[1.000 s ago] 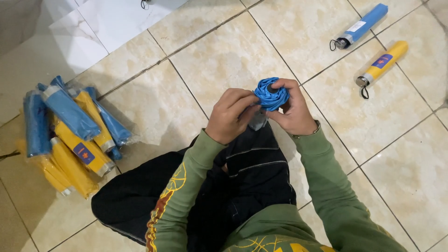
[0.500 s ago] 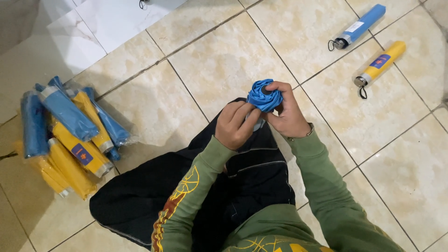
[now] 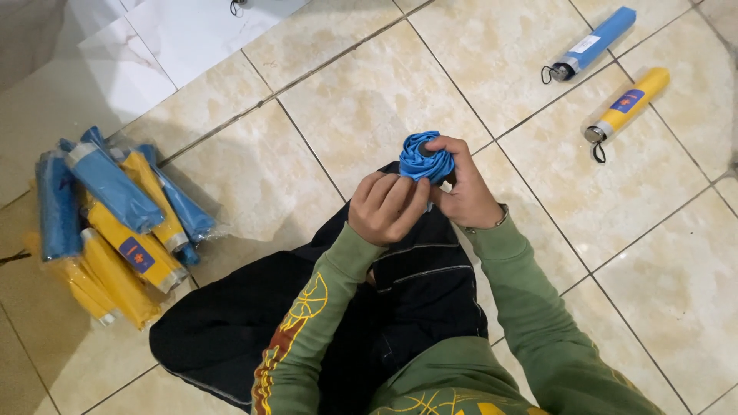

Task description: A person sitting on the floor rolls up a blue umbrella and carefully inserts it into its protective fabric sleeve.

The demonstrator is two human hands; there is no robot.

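Beige glossy floor tiles (image 3: 369, 100) with dark grout lines across the whole head view; white sheet (image 3: 200, 34) at upper left. Blue folded umbrella (image 3: 427, 157) at frame centre, above black-trousered lap (image 3: 415, 284), pinched by right hand (image 3: 465, 192), left hand (image 3: 388, 207) closed beside it, fingertips touching fabric. Pile of blue and yellow wrapped umbrellas (image 3: 108, 223) at left. Blue sleeved umbrella (image 3: 592, 44) and yellow sleeved umbrella (image 3: 626, 104) at upper right, well apart from both hands.

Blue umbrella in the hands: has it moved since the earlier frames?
Yes. The blue umbrella drifted slightly left, away from the yellow umbrella on the floor.
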